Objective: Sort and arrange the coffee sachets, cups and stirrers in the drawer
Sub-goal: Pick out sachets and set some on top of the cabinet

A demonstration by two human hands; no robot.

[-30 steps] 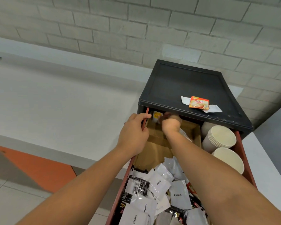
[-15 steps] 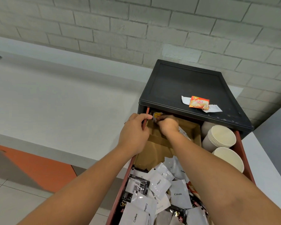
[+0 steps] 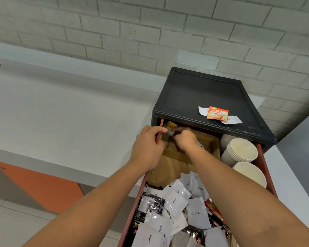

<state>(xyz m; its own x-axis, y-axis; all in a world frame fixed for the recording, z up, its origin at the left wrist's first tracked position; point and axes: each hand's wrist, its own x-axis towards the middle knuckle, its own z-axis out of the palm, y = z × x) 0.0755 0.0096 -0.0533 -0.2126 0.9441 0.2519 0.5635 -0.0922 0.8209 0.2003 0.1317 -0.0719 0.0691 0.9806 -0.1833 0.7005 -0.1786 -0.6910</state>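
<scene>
- Likely slip: the white sachet point(image 3: 170, 133) is deep in the back-left corner of the drawer point(image 3: 133, 209) (dim under the cabinet top point(image 3: 203, 93)), so a loose pinch could drop it behind the cardboard divider point(image 3: 173, 157).
- Left hand point(image 3: 146, 147): fingers curled over the drawer's left rim, gripping it.
- Right hand point(image 3: 184, 138): closed, pinching that sachet.

Left hand point(image 3: 146, 148) grips the drawer point(image 3: 264, 158) wall; right hand point(image 3: 185, 139) pinches a white sachet point(image 3: 170, 133).
</scene>
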